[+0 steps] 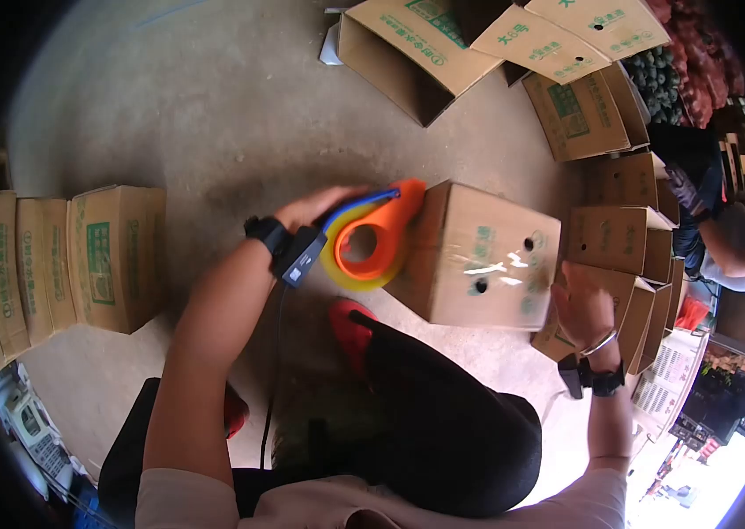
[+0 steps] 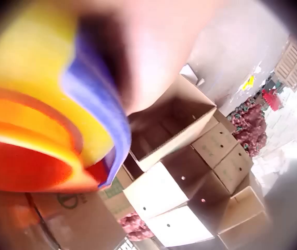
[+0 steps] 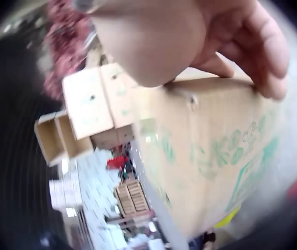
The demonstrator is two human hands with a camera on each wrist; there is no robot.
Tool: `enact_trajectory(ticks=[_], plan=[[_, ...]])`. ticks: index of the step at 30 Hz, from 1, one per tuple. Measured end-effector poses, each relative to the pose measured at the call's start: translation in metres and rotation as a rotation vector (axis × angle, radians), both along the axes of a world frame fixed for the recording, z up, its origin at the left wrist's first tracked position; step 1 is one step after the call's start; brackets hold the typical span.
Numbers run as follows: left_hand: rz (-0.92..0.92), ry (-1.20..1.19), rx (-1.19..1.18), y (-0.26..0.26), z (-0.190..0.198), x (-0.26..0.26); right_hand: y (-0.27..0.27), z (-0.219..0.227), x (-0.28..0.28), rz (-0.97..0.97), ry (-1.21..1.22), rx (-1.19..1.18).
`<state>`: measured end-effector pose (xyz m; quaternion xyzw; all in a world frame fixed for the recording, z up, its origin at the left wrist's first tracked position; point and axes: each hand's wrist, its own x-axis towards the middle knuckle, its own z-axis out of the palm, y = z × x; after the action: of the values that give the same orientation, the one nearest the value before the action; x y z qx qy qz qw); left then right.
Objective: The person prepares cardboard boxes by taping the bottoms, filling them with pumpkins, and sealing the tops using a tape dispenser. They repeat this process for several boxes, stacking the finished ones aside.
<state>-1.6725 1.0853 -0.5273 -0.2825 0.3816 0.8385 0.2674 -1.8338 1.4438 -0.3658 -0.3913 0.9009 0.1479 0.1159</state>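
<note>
An orange tape dispenser (image 1: 402, 212) with a yellow roll and a blue strip is gripped by the left hand (image 1: 324, 204), beside the left side of a closed cardboard box (image 1: 496, 256). In the left wrist view the dispenser (image 2: 28, 151) fills the left, with the hand (image 2: 153, 47) blurred above it. The right hand (image 1: 582, 304) is at the box's right side. Seen from the right wrist, that hand (image 3: 190, 41) rests on the box (image 3: 205, 140), its fingers bent over an edge.
Open cartons (image 1: 624, 238) line the right side, and more (image 1: 417, 53) stand at the top. Upright cartons (image 1: 117, 256) are at the left. Another person's arm (image 1: 725, 238) shows at the far right. Red net sacks (image 1: 703, 62) lie at top right. A red shoe (image 1: 353, 335) is below the box.
</note>
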Motion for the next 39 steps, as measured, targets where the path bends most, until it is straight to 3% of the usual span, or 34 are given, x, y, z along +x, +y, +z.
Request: enact_trajectory(ticks=[1,3,4,6,8,9,12,14,16,18,20,23,24,26,28,29,31,32,34,36,38,39], plan=[[0.047,0.010,-0.052,0.002,-0.024,0.004,-0.036,0.023,0.007,0.176,-0.010,-0.058],[0.007,-0.006,-0.010,0.009,-0.019,0.016,-0.102,0.048,0.030,0.603,-0.155,-0.105],[-0.012,-0.016,0.015,0.013,-0.018,0.023,-0.125,0.047,0.038,0.863,-0.285,-0.100],[0.064,0.031,0.072,0.020,-0.020,0.033,-0.148,0.000,0.033,1.127,-0.336,-0.050],[0.188,0.052,0.023,0.023,-0.015,0.047,-0.181,0.008,0.022,1.067,-0.332,0.224],[0.209,0.071,0.084,0.023,-0.021,0.055,-0.181,0.005,0.010,1.100,-0.341,0.125],[0.225,0.110,0.219,0.019,-0.050,0.078,-0.169,-0.001,-0.010,0.919,-0.163,-0.066],[0.163,0.075,0.248,0.017,-0.057,0.092,-0.166,0.015,-0.031,0.326,-0.184,0.081],[0.083,-0.021,0.270,0.024,-0.051,0.104,-0.130,-0.005,-0.061,-0.115,-0.127,0.050],[-0.003,-0.083,0.236,0.048,-0.040,0.103,-0.070,-0.034,-0.080,-0.651,-0.723,-0.288],[-0.058,-0.033,0.206,0.090,-0.055,0.099,-0.046,-0.039,-0.041,-1.011,-0.913,-0.472],[-0.037,0.150,0.076,0.118,-0.075,0.058,-0.039,-0.044,-0.016,-0.997,-0.776,-0.560],[-0.132,0.145,-0.047,0.105,-0.039,0.037,-0.038,-0.048,-0.016,-0.978,-0.752,-0.576],[-0.230,0.125,0.132,0.090,-0.066,0.017,-0.040,-0.056,-0.025,-0.927,-0.696,-0.623],[-0.326,0.250,-0.124,0.098,-0.017,-0.004,-0.043,-0.057,-0.029,-0.893,-0.663,-0.594],[-0.473,0.488,-0.394,0.112,-0.007,-0.018,-0.042,-0.058,-0.029,-0.882,-0.651,-0.576],[-0.468,0.704,-0.597,0.127,0.003,-0.031,-0.041,-0.061,-0.038,-0.826,-0.540,-0.518],[-0.507,0.777,-0.653,0.121,0.009,-0.028,-0.039,-0.063,-0.041,-0.853,-0.663,-0.651],[-0.706,0.442,-0.803,0.089,-0.002,-0.007,-0.040,-0.089,-0.050,-0.677,-0.913,-1.246],[-0.465,0.421,-0.846,0.040,-0.007,0.040,-0.053,-0.079,-0.042,-0.660,-1.065,-1.409],[-0.192,0.265,-0.712,0.014,0.043,0.063,-0.077,-0.061,-0.018,-0.638,-1.149,-1.539],[-0.296,0.278,-0.717,0.006,0.048,0.071,-0.088,-0.050,-0.003,-0.588,-1.086,-1.491]])
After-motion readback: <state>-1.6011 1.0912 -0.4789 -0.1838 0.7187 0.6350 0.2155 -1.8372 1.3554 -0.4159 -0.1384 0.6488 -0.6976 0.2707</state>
